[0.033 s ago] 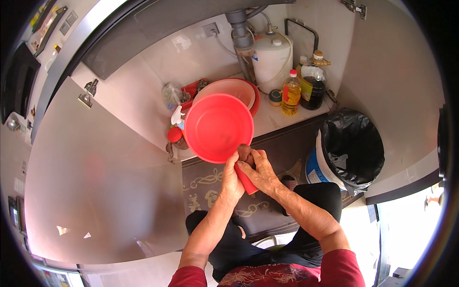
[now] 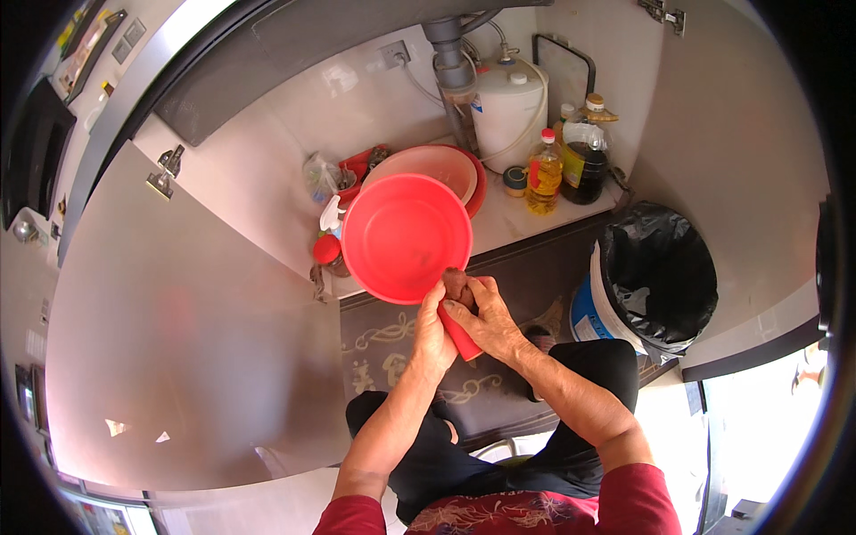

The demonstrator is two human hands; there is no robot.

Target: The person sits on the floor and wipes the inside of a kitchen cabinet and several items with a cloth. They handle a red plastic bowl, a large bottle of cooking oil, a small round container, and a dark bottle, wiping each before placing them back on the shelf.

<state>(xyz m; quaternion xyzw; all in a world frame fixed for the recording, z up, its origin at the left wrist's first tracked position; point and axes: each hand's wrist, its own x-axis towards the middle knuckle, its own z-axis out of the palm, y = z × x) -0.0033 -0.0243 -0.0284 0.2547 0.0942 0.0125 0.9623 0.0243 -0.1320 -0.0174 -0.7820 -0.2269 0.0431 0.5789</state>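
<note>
A deep, round red plastic water dipper point(image 2: 401, 234) is held out in front of me, its open mouth facing up. Its red handle point(image 2: 461, 337) slants down toward me between my hands. My left hand point(image 2: 432, 332) is closed around the handle from the left side. From the right, my right hand point(image 2: 484, 323) is closed with its thumb across the handle, its fingers around a crumpled brown lump, perhaps a cloth point(image 2: 456, 283), near the dipper's rim. The fingers partly cover that lump, so what it is stays unclear.
Inside the open cabinet are pale and red basins point(image 2: 426, 169), a spray bottle point(image 2: 331, 216), a red-lidded jar point(image 2: 328, 251), a white tank point(image 2: 508, 111), a yellow oil bottle point(image 2: 543, 174) and a dark bottle point(image 2: 584, 165). A bin lined with a black bag point(image 2: 660, 267) stands right. Cabinet doors point(image 2: 187, 348) flank me.
</note>
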